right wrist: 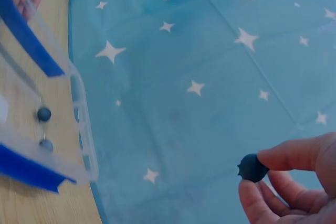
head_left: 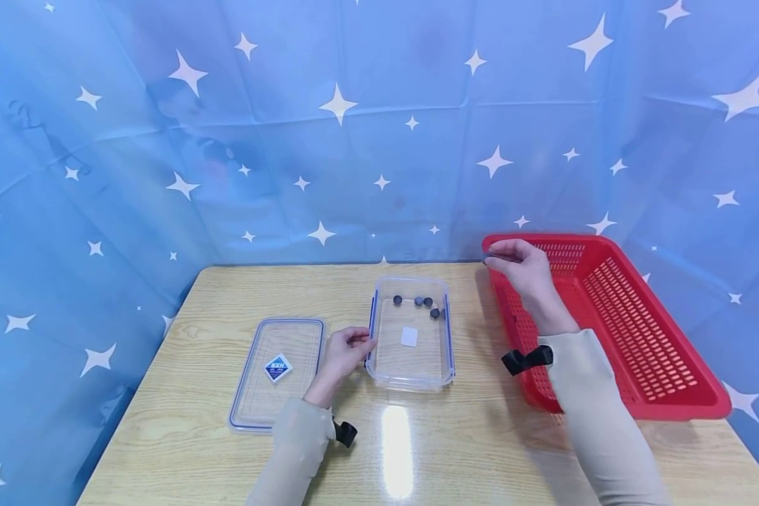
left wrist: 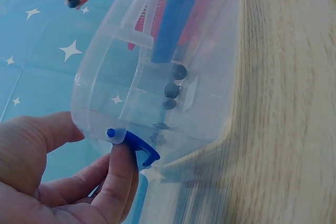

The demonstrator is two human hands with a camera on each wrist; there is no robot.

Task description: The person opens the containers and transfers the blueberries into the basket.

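Note:
A clear plastic container [head_left: 444, 330] with blue clips stands mid-table, with several small dark balls [head_left: 419, 302] at its far end. My left hand [head_left: 362, 344] grips its left rim; in the left wrist view its fingers [left wrist: 122, 169] press on a blue clip [left wrist: 137, 148] while the thumb lies against the wall. My right hand [head_left: 490, 258] is raised over the near-left corner of a red basket [head_left: 639, 330] and pinches one dark ball [right wrist: 252, 166] between thumb and forefinger. That ball [left wrist: 73, 1] also shows far off in the left wrist view.
The container's clear lid [head_left: 278, 369] with a blue label lies flat left of my left hand. The red basket takes up the table's right side. A blue star-print cloth [head_left: 379, 140] closes in the back and both sides.

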